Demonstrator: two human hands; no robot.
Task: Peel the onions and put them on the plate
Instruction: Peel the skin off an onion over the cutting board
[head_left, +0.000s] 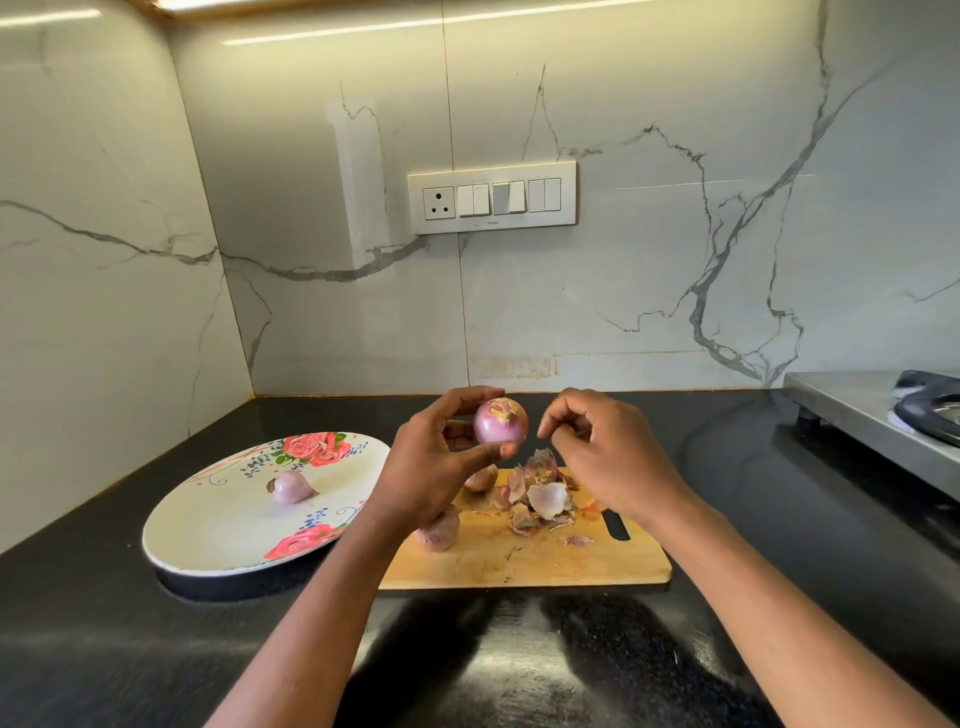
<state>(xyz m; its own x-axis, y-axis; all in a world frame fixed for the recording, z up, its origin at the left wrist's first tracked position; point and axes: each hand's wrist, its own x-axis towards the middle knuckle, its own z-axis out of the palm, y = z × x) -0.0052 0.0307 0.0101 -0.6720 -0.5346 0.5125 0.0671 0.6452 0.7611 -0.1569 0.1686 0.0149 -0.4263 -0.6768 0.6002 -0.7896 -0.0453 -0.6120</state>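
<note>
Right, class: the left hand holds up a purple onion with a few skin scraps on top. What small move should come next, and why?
Probably the right hand, fingers curled just beside the round purple onion, should pinch off the tan skin scraps on its top. The left hand already steadies it, and it looks otherwise peeled, like the onion on the floral white plate.

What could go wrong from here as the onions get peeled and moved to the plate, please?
1. The left hand grips the held onion only by fingertips above the board; it might slip and roll across the counter.
2. The peel pile sits beside the unpeeled onions; scraps could cling and travel along.
3. The plate lies near the counter edge; a nudge could tip it and roll the peeled onion.
</note>
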